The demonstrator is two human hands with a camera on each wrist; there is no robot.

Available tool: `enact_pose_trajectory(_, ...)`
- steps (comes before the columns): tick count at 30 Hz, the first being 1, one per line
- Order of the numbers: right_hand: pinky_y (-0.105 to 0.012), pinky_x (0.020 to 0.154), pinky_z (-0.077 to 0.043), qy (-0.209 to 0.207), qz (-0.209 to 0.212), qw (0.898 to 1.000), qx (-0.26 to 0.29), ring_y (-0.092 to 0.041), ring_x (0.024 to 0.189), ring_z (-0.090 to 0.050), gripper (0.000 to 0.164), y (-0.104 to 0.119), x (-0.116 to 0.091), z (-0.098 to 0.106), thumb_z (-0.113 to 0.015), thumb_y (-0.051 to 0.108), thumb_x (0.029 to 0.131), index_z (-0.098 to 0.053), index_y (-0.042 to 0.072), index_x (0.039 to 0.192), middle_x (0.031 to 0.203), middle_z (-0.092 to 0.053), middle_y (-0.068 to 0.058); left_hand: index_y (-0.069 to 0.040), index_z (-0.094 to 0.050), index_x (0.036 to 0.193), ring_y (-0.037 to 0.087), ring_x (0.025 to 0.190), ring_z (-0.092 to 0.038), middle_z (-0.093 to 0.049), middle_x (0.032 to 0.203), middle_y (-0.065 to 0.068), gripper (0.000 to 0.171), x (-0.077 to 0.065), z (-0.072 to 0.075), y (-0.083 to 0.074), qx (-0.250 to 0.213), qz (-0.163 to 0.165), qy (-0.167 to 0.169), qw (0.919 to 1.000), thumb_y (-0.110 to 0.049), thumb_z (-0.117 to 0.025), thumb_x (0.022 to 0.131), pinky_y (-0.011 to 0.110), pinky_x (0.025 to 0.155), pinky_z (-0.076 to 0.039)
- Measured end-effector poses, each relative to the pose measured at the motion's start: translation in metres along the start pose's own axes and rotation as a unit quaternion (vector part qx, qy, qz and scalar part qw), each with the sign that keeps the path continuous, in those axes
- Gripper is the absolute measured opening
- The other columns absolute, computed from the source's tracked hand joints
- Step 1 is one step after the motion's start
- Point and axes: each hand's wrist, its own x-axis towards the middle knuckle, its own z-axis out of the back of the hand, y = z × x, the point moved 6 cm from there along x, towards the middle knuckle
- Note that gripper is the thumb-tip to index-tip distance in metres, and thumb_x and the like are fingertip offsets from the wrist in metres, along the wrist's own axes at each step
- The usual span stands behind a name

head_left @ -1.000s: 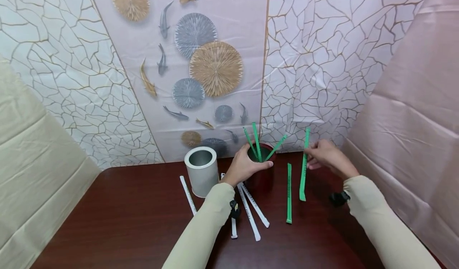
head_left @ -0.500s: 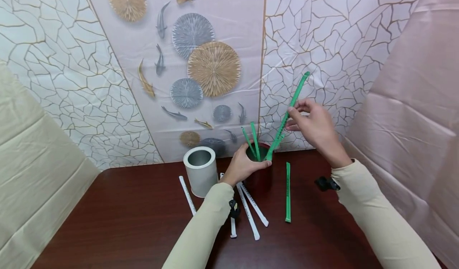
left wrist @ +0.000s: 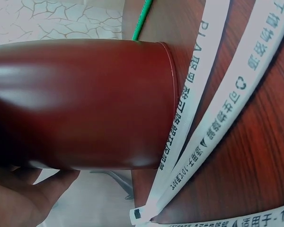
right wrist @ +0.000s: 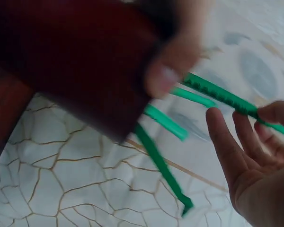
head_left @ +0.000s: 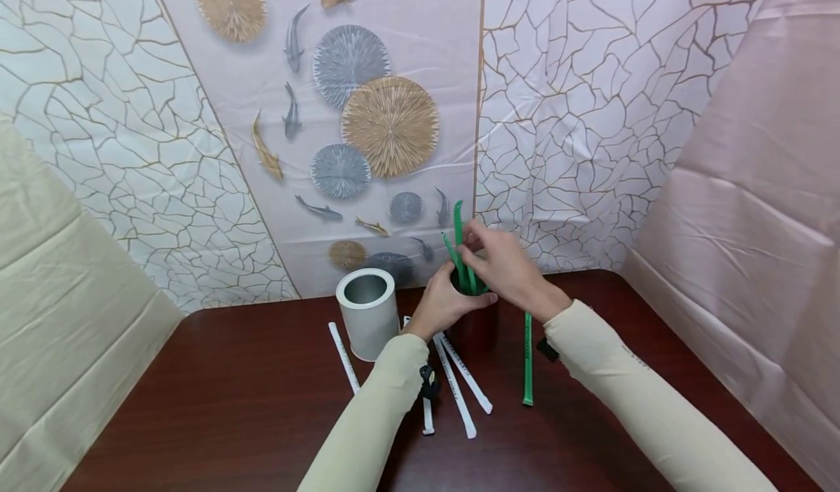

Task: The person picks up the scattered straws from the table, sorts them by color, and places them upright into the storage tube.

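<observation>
My left hand (head_left: 442, 302) grips the rim of a dark red can (left wrist: 85, 104), its fingers round the far side and the thumb at the front. Over the mouth, my right hand (head_left: 502, 266) pinches a green-wrapped straw (right wrist: 222, 97) between thumb and fingers. The straw's lower end is inside the can, and its top stands above the fingers. Other green straws (right wrist: 161, 163) stick out of the same can, leaning different ways. One more green straw (head_left: 528, 364) lies on the table, its far end partly behind the right forearm.
A white can (head_left: 369, 324) stands upright left of the red one. Several white-wrapped straws (head_left: 454, 390) lie on the dark wooden table (head_left: 216, 397), some partly under the left forearm. A patterned cloth (head_left: 394, 127) hangs along the table's back edge.
My right hand has lifted a green straw from beside the can, carried it up and left, and lowered its end into the can. My left hand has stayed on the can.
</observation>
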Motion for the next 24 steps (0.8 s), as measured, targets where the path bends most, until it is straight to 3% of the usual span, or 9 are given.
enact_pose_trajectory(4,-0.037,0.062,-0.053,0.052,0.037,0.995,-0.077,-0.021,0.073,-0.067,0.006,-0.001,-0.001,-0.023,-0.066,0.012,0.104,-0.061,0.010,0.107,0.086,-0.072,-0.005,-0.034,-0.042,0.158,0.008,0.131,-0.056,-0.055,0.148,-0.014,0.087,-0.001,0.000,0.001,0.008,-0.010,0.013,0.9998,-0.047,-0.088,0.085,0.039,0.109,-0.049)
enact_pose_trajectory(7,-0.035,0.057,-0.045,0.075,0.055,0.989,-0.116,-0.019,0.064,-0.058,0.010,-0.001,0.000,-0.033,-0.066,0.010,0.103,-0.057,0.011,0.099,0.073,-0.061,-0.001,-0.028,-0.047,0.155,0.008,0.124,-0.061,-0.061,0.140,-0.012,0.077,-0.002,0.001,0.001,0.020,-0.013,0.019,0.9995,-0.042,-0.084,0.090,0.037,0.104,-0.052)
enact_pose_trajectory(10,-0.035,0.056,-0.047,0.088,0.063,0.985,-0.135,-0.018,0.065,-0.059,0.008,0.001,0.000,-0.038,-0.067,0.008,0.102,-0.060,0.010,0.100,0.072,-0.058,0.000,-0.024,-0.053,0.151,0.011,0.112,-0.065,-0.066,0.129,-0.009,0.065,-0.001,0.002,0.002,0.033,-0.016,0.022,0.9991,-0.040,-0.081,0.094,0.036,0.095,-0.055)
enact_pose_trajectory(12,-0.037,0.061,-0.053,0.085,0.067,0.984,-0.142,-0.022,0.073,-0.065,0.005,0.004,-0.002,-0.036,-0.066,0.006,0.102,-0.064,0.008,0.106,0.079,-0.064,-0.003,-0.026,-0.051,0.154,0.010,0.115,-0.064,-0.064,0.133,-0.009,0.067,-0.001,0.002,0.001,0.032,-0.021,0.024,0.9990,-0.039,-0.080,0.095,0.036,0.096,-0.054)
enact_pose_trajectory(17,-0.043,0.078,-0.060,0.063,0.057,0.988,-0.126,-0.029,0.099,-0.071,0.021,0.018,-0.006,-0.009,-0.064,0.007,0.104,-0.067,0.003,0.124,0.110,-0.073,-0.013,-0.035,-0.045,0.156,0.005,0.125,-0.059,-0.058,0.143,-0.014,0.079,0.001,0.000,-0.002,0.002,-0.045,0.022,0.9987,-0.042,-0.086,0.089,0.035,0.105,-0.051)
enact_pose_trajectory(20,-0.045,0.079,-0.060,0.042,0.036,0.994,-0.090,-0.030,0.098,-0.072,0.019,0.021,-0.007,0.015,-0.062,0.007,0.106,-0.065,0.000,0.123,0.109,-0.074,-0.016,-0.028,-0.052,0.148,0.007,0.116,-0.063,-0.064,0.135,-0.006,0.075,0.004,0.000,-0.003,-0.015,-0.047,0.011,0.9987,-0.043,-0.089,0.085,0.037,0.102,-0.052)
enact_pose_trajectory(24,-0.048,0.075,-0.058,-0.012,-0.020,0.998,-0.053,-0.034,0.093,-0.072,0.019,0.015,-0.013,0.051,-0.063,0.010,0.106,-0.064,-0.001,0.121,0.105,-0.076,-0.020,-0.019,-0.057,0.138,0.010,0.106,-0.065,-0.069,0.119,0.000,0.070,0.002,0.001,-0.001,-0.013,-0.023,0.001,0.9997,-0.044,-0.091,0.082,0.040,0.099,-0.053)
